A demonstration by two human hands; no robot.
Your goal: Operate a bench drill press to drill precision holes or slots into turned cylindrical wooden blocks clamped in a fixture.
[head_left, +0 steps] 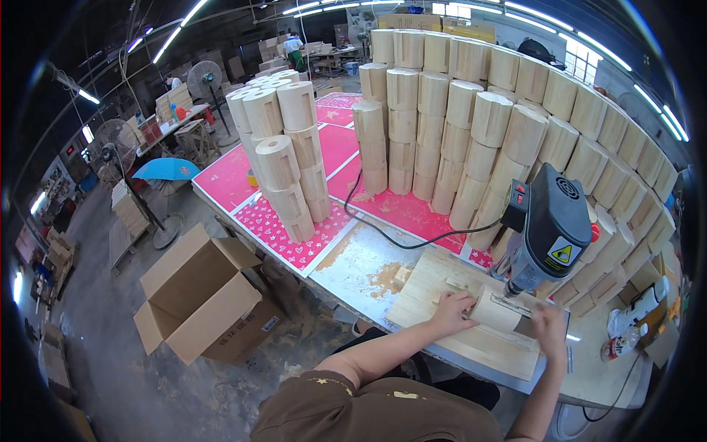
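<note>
A pale wooden cylinder [495,312] lies on its side on a wooden board [420,298] at the table's front edge. My left hand [454,313] is closed on its left end, thumb and fingers pressed to the wood. At the right end, my right hand [549,330] is curled close by; its fingers are blurred, and whether they grip anything is unclear. Right over the cylinder stands a black bench drill [563,214], its chuck [513,289] close to the slotted upper side. A small wood block [402,275] and sawdust lie left of my left hand.
Stacks of wooden cylinders [401,96] form a tall wall behind the drill; another group [276,158] stands at left on the pink tabletop [221,180]. A black cord [398,243] crosses the table. An open carton [199,295] sits on the floor. A bottle [620,345] stands at right.
</note>
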